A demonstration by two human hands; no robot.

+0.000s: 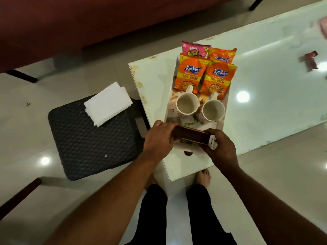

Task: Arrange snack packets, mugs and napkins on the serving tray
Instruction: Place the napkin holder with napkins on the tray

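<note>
Snack packets [205, 71] crowd tray [178, 152] far end; mugs [187, 104] block middle; near end seemingly free; table [274, 76] rightward open.

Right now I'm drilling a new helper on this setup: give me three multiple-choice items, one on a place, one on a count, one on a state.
1. Where is the napkin stack? A. on the floor B. on the black stool C. on the sofa
2. How many orange snack packets are on the tray? A. one B. three C. five
3. What are the left hand and right hand doing? A. both holding a brown box B. hanging idle C. lifting a mug
Answers: 1 B, the white stack lies on the stool's top; 2 B, three orange ones beside one pink packet; 3 A, each hand grips one end of the box.
</note>
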